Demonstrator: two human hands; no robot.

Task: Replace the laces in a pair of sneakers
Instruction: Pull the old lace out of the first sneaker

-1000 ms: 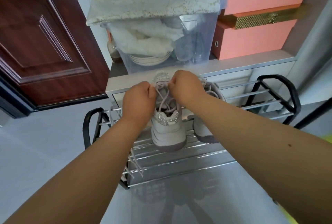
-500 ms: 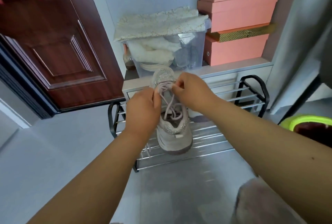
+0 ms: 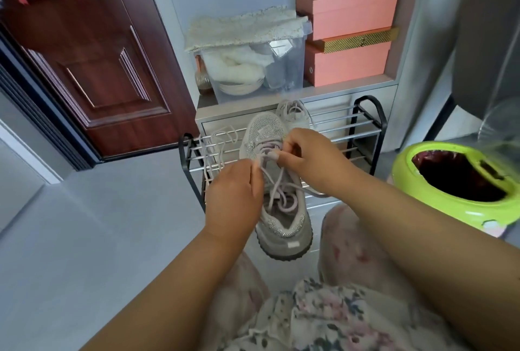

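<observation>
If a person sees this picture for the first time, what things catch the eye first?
In the centre, the left hand and right hand pinch the pale lilac lace of a grey mesh sneaker. At the right edge sits a bright lime-green plastic bin; salmon-pink storage boxes are stacked above.

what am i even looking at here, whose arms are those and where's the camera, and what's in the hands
There is no machine here. The camera sits on a person's head and looks forward and down, so the two bare arms reaching in from the bottom are that person's own.

The left hand and right hand each pinch part of a pale lace with curled fingers, working it on a grey sneaker whose heel points toward the camera. The shoe lies on a metal shoe rack. A second sneaker sits farther back on the rack, and a loose lace is draped over the bars at the left. A green bin stands at the right.
</observation>
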